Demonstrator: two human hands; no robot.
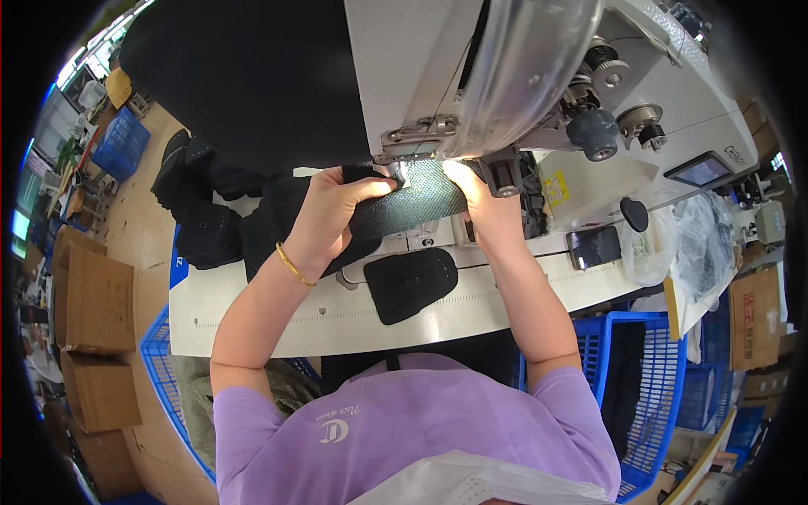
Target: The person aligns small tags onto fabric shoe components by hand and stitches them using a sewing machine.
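Under the lit needle area of a white sewing machine (391, 71) lies a dark mesh fabric piece (414, 206). My left hand (330, 210) grips its left end, thumb stretched along the top toward the presser foot, the other fingers partly hidden behind the cloth. My right hand (490, 202) pinches the right side, close to the needle, with its fingertips washed out by the lamp. In front of both hands, a black rounded fabric panel (411, 284) rests flat on the white table (497, 307).
Stacked black fabric pieces (206, 231) crowd the table's left side. A dark phone (593, 247) and clear plastic bags (686, 240) sit at the right. Blue baskets (680, 379) flank my seat. Cardboard boxes (99, 299) stand on the floor at left.
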